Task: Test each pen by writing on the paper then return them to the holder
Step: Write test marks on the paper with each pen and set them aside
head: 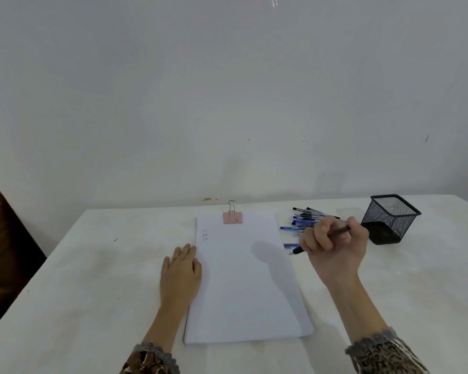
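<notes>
A stack of white paper [243, 279] lies on the table, clipped at its top by a pink binder clip [233, 217]. Three short lines of writing [205, 235] sit near its upper left corner. My left hand [181, 273] rests flat on the paper's left edge. My right hand [334, 244] grips a dark pen [297, 250] just right of the paper, tip pointing down-left, raised above the table. A pile of several blue and black pens [304, 218] lies behind that hand. The black mesh holder [389, 218] stands at the right and looks empty.
The white table [92, 279] reaches the pale wall at the back. Its left edge runs diagonally, with a dark brown object [3, 238] beyond it. One blue pen [291, 245] lies apart beside the paper's right edge.
</notes>
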{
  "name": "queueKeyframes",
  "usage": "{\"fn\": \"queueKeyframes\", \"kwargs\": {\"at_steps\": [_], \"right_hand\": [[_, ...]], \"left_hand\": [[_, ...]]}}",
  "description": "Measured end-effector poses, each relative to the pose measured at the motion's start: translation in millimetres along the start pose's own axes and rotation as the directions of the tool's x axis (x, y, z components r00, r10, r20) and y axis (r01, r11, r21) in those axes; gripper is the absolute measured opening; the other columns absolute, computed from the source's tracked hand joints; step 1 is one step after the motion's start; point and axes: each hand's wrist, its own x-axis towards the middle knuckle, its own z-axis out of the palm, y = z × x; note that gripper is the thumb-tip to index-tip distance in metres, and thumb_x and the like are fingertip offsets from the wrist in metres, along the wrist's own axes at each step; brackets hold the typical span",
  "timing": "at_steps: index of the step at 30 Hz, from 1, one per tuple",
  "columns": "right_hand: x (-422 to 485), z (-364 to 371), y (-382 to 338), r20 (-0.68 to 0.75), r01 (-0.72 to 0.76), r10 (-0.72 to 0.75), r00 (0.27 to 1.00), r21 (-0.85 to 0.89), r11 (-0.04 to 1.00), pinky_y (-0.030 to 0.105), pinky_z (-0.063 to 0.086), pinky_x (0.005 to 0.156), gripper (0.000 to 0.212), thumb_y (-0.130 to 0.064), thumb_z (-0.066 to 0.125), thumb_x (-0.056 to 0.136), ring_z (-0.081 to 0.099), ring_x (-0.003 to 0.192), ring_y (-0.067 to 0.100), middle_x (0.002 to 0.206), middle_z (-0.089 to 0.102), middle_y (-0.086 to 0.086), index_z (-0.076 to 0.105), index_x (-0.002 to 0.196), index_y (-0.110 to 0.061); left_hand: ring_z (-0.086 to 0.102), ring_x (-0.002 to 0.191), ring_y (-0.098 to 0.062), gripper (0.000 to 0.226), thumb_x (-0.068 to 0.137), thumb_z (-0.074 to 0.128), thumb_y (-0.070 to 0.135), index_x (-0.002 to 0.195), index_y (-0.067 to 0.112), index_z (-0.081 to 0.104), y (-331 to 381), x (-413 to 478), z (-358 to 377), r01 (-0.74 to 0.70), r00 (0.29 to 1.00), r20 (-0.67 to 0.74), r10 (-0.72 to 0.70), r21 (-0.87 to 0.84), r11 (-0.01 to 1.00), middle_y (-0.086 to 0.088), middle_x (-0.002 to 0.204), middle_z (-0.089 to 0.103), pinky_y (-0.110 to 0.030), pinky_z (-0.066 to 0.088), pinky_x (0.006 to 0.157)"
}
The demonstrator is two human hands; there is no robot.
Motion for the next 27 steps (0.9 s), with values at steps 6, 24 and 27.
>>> {"fn": "queueKeyframes", "kwargs": {"at_steps": [6,24,27], "right_hand": [[14.0,10.9,30.1,-0.063,-0.063,0.091,0.994,0.357,0.932,0.02,0.021,0.037,0.054,-0.062,0.081,0.037,0.016,0.038,0.011,0.042,0.036,-0.007,0.066,0.064,-0.018],[96.1,47.9,178.0,-0.137,-0.368,0.342,0.93,-0.288,0.884,0.016,0.047,0.047,0.026,0.014,0.056,0.083,0.06,0.048,0.012,0.064,0.059,0.01,0.048,0.075,-0.008],[96.2,51.5,191.0,-0.152,-0.302,0.261,0.953,-0.484,0.821,0.015,0.034,0.042,0.039,0.017,0.052,0.082,0.041,0.04,0.006,0.058,0.039,0.001,0.035,0.064,-0.014]], "left_hand": [[0.011,0.143,-0.015,0.046,0.099,0.025,0.022,0.145,0.017,0.026,0.6,0.4,-0.5,-0.001,1.0,0.012,0.001,-0.008,1.0,0.003,0.154,0.021,-0.035,0.005,0.117],[0.004,0.144,-0.01,0.048,0.099,0.021,0.026,0.147,0.023,0.017,-0.1,1.8,-1.0,0.024,0.999,0.024,-0.025,0.041,0.999,0.009,0.155,0.012,-0.032,0.0,0.116],[0.002,0.143,-0.009,0.049,0.099,0.02,0.027,0.147,0.024,0.014,0.2,2.9,-0.7,0.031,0.999,0.034,-0.033,0.042,0.999,0.01,0.155,0.01,-0.031,-0.002,0.116]]}}
